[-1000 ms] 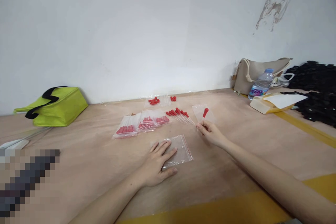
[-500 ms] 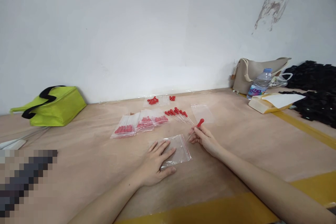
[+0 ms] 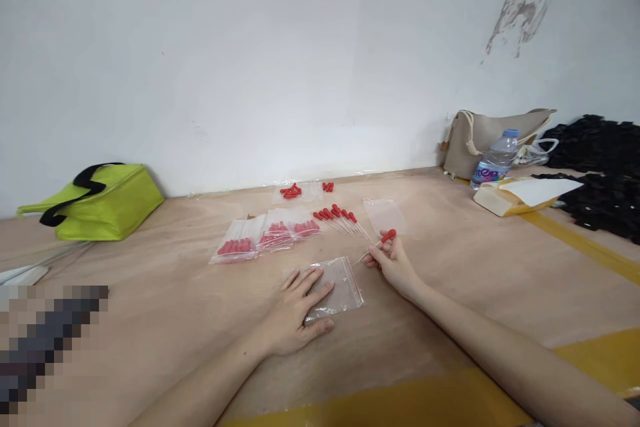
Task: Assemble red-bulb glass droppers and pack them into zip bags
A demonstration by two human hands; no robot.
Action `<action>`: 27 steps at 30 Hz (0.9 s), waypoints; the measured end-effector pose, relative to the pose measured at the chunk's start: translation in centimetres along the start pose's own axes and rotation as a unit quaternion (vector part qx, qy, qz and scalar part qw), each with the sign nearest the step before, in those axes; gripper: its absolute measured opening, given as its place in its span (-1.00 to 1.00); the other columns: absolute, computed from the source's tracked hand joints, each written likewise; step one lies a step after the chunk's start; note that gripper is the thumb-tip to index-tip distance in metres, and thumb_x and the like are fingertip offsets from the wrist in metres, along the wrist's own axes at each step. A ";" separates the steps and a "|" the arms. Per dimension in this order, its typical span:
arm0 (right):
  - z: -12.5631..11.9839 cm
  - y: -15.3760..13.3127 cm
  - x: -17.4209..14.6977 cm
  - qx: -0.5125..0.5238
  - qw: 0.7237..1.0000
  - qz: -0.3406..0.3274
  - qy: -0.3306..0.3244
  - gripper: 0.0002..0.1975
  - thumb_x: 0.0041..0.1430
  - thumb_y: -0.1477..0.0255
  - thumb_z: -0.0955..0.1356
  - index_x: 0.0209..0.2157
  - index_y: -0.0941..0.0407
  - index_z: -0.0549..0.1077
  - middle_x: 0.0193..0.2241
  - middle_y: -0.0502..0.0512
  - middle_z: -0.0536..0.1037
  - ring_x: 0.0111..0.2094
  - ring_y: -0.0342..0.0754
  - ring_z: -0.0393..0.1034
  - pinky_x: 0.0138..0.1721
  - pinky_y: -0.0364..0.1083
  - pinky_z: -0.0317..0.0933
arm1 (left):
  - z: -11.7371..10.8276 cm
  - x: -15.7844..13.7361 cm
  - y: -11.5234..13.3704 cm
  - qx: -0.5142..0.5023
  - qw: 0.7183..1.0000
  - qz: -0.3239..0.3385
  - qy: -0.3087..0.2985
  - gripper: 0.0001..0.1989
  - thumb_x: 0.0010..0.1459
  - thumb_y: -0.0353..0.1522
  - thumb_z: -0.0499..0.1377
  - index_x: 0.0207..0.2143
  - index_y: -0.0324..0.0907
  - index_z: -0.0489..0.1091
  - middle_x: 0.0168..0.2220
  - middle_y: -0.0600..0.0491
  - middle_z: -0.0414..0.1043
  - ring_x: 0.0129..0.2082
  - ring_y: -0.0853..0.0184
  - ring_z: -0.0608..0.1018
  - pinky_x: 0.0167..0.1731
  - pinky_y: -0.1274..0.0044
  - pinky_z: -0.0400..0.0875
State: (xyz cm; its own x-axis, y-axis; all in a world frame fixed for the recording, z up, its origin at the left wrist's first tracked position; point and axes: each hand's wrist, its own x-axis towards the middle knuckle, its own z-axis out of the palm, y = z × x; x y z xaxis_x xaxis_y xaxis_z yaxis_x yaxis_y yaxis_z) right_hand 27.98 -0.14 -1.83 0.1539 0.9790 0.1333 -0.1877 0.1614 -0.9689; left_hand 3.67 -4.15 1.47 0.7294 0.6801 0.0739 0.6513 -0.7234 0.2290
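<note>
My left hand lies flat with spread fingers on a clear zip bag, pressing its left part against the table. Between the fingertips of my right hand is a dropper with a red bulb and a thin clear stem. Its bulb points up and to the right, and the stem tip reaches toward the bag's red-lined zip edge. Beyond the hands, several more red-bulbed droppers lie fanned out. To their left are several zip bags with red-bulbed pieces inside. Another zip bag lies behind my right hand.
Loose red bulbs rest on a plastic bag near the wall. A lime-green bag stands at left. At right are a beige bag, a water bottle, an open box and a black heap.
The dropper in my right hand has tilted lower, its bulb swinging right and its stem pointing more toward the bag. My left hand has stayed on the bag.
</note>
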 end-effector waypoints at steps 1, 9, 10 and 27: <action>0.0 0.0 0.0 0.000 1.000 0.007 -0.003 -0.43 -0.15 0.25 0.38 -0.17 0.07 0.01 -0.56 -0.12 0.38 -0.56 -0.18 0.34 -0.49 -0.16 0.25 | 0.0 0.0 0.0 0.000 1.000 0.000 0.001 -0.42 0.11 -0.04 -0.07 0.15 0.00 -0.02 0.22 0.00 -0.15 0.19 0.14 -0.01 0.11 0.19 -0.15; 0.3 -1.0 -0.3 0.040 0.997 0.058 -0.036 -0.51 -0.19 0.27 0.41 -0.33 0.06 0.05 -0.57 -0.10 0.44 -0.55 -0.15 0.38 -0.48 -0.15 0.25 | -0.1 0.0 0.1 0.005 1.000 -0.006 -0.014 -0.42 0.12 -0.03 -0.09 0.16 0.00 -0.05 0.22 0.00 -0.18 0.19 0.16 -0.03 0.12 0.19 -0.16; 0.2 -1.1 -0.4 0.054 0.995 0.073 -0.051 -0.55 -0.16 0.27 0.41 -0.35 0.07 0.06 -0.56 -0.07 0.45 -0.54 -0.14 0.39 -0.47 -0.14 0.25 | -0.1 0.0 0.1 0.006 1.000 -0.006 -0.014 -0.42 0.12 -0.03 -0.09 0.16 0.01 -0.05 0.23 0.01 -0.18 0.19 0.16 -0.03 0.12 0.19 -0.16; -0.4 -0.9 -0.9 0.009 0.988 0.085 -0.126 -0.61 -0.22 0.30 0.44 -0.38 0.10 0.21 -0.55 -0.11 0.40 -0.60 -0.22 0.33 -0.56 -0.20 0.20 | 0.1 0.0 -0.1 -0.022 0.999 -0.015 0.020 -0.51 0.25 -0.27 -0.20 0.21 -0.09 -0.24 0.20 0.04 -0.05 0.18 0.27 0.04 0.14 0.28 -0.08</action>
State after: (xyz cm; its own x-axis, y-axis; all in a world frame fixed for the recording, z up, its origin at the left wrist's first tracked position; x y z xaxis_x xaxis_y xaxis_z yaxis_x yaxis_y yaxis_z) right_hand 28.37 -1.24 -1.19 -0.1275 0.9917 0.0186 -0.2076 -0.0083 -0.9782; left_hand 3.63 -4.07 1.32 0.7007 0.7056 0.1055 0.6619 -0.6981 0.2731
